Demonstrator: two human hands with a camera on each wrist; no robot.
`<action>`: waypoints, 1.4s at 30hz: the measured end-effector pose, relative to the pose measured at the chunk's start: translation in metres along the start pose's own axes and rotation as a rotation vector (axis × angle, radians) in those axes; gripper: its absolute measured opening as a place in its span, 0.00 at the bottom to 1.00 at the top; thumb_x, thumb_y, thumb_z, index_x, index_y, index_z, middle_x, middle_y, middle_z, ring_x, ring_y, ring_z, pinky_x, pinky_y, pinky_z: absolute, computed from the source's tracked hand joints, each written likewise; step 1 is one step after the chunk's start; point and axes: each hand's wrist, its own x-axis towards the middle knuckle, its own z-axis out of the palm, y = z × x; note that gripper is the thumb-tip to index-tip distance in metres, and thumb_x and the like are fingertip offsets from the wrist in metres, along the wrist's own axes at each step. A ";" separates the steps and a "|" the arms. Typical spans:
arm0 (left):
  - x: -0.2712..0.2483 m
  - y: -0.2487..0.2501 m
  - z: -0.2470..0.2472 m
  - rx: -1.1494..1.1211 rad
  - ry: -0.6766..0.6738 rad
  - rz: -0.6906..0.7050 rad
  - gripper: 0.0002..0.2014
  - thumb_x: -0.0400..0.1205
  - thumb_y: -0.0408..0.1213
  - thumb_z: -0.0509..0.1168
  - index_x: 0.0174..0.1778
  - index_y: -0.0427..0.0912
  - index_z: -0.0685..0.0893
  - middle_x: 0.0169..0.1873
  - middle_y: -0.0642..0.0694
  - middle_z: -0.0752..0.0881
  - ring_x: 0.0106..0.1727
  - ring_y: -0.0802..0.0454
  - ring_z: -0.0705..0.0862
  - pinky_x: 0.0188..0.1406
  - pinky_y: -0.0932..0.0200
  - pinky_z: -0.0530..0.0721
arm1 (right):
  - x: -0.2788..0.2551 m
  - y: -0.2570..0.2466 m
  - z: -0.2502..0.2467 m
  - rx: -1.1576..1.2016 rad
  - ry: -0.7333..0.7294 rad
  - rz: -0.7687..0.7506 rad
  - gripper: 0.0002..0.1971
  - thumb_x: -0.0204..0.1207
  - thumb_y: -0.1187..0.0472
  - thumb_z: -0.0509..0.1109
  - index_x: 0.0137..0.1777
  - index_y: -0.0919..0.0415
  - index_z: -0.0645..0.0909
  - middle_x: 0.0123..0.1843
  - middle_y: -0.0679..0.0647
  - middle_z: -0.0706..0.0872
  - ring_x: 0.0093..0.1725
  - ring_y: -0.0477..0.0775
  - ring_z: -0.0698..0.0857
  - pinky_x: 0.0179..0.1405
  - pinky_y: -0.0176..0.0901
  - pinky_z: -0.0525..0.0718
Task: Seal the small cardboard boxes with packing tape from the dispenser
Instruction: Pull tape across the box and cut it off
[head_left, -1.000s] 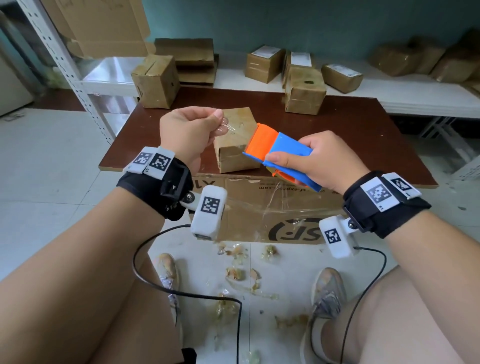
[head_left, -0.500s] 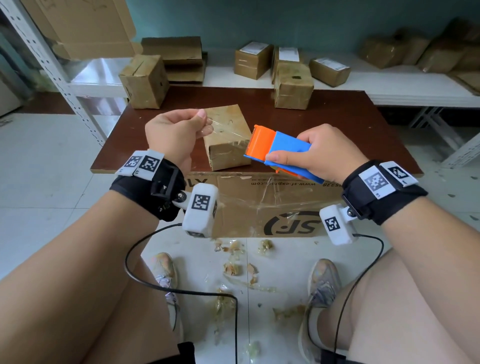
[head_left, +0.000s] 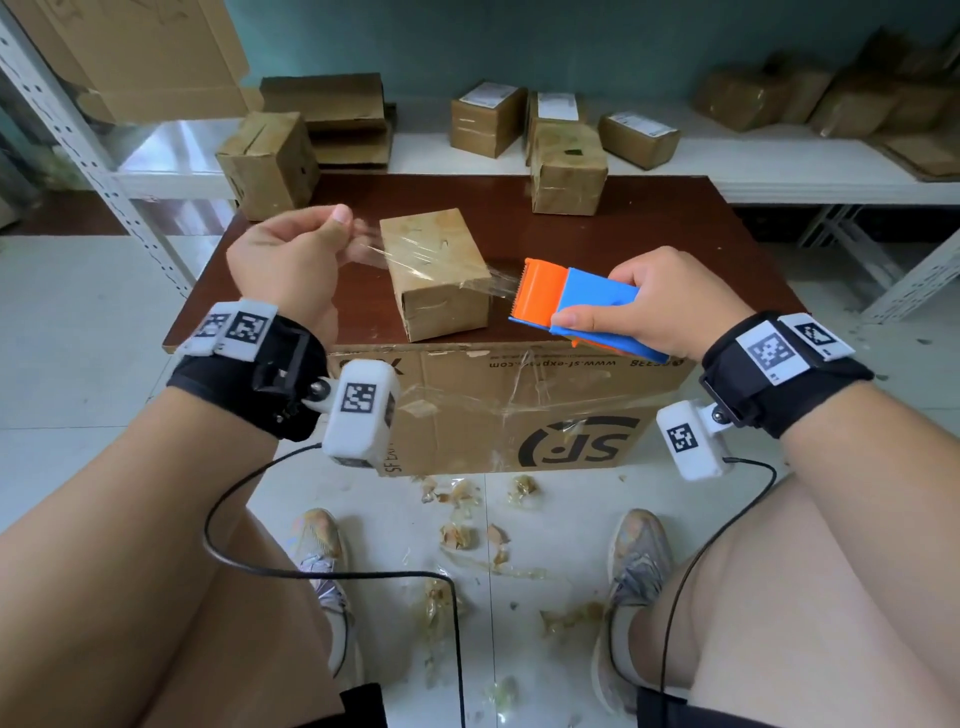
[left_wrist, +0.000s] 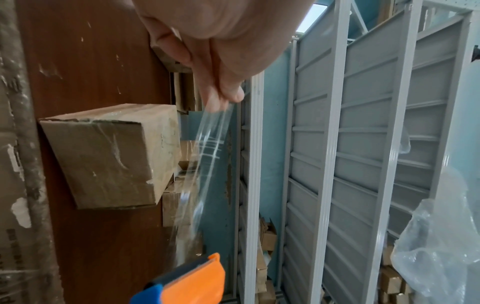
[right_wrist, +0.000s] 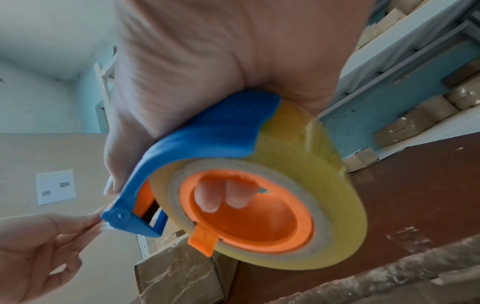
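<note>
The left hand (head_left: 291, 265) pinches the free end of a clear strip of packing tape (head_left: 441, 262) between thumb and fingertips, and the right hand (head_left: 660, 306) wraps around the blue and orange tape dispenser (head_left: 576, 306), two fingers hooked through the roll's orange core in the right wrist view. The strip stretches taut between them, passing over the small cardboard box (head_left: 436, 270) that sits near the front edge of the brown table (head_left: 675, 239); whether it touches the lid yet I cannot tell. The tape looks thin, limp and sticky, likely to fold onto itself if slack, so it wants holding by its very end under tension. The box looks light and likely to slide, with worn, film-wrapped faces. Two more small boxes (head_left: 569, 169) stand toward the table's far edge
</note>
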 end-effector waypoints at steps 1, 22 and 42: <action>0.005 0.001 -0.006 0.001 0.032 0.017 0.05 0.85 0.33 0.78 0.52 0.36 0.94 0.48 0.35 0.96 0.37 0.54 0.91 0.35 0.68 0.83 | 0.000 0.006 -0.002 -0.025 0.004 0.012 0.51 0.60 0.16 0.74 0.33 0.74 0.75 0.26 0.58 0.70 0.25 0.53 0.69 0.29 0.49 0.64; -0.069 0.006 0.036 0.086 -0.380 0.546 0.07 0.80 0.30 0.82 0.52 0.33 0.95 0.42 0.48 0.97 0.43 0.49 0.96 0.49 0.54 0.94 | 0.051 0.013 0.028 -0.105 0.139 0.423 0.37 0.68 0.20 0.73 0.35 0.59 0.75 0.30 0.54 0.80 0.28 0.57 0.79 0.26 0.45 0.67; -0.029 0.018 0.024 -0.209 -0.522 -0.116 0.05 0.92 0.33 0.66 0.52 0.39 0.84 0.41 0.46 0.87 0.38 0.58 0.85 0.58 0.44 0.93 | 0.077 -0.035 0.061 0.004 0.436 0.062 0.23 0.79 0.53 0.74 0.72 0.55 0.79 0.71 0.59 0.79 0.72 0.66 0.77 0.74 0.60 0.77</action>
